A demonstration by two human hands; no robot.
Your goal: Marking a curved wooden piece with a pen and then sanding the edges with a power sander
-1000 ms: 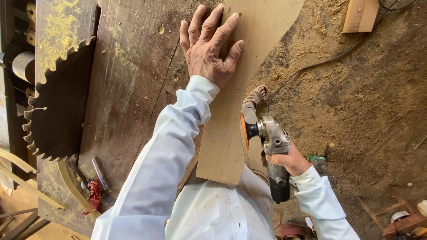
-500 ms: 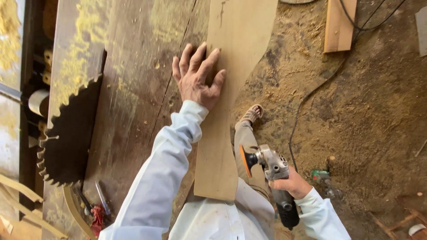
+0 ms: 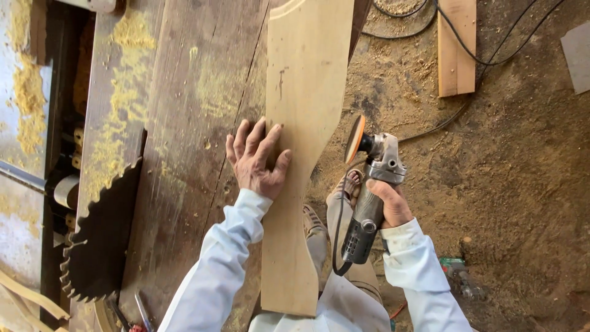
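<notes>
Left hand (image 3: 257, 161): fingers spread flat, pressing the curved board (image 3: 302, 154) onto the workbench (image 3: 184, 123). The board extends beyond the fingertips. Right hand (image 3: 389, 204): fingers clenched around the grinder (image 3: 372, 184); its orange disc (image 3: 354, 139) sits just beside the board edge. A saw blade (image 3: 101, 230) lies left of the fingers.

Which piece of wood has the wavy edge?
The long pale board under the left hand on the bench. Its side curves in and out, while the short plank on the sawdust floor is straight-edged.
</notes>
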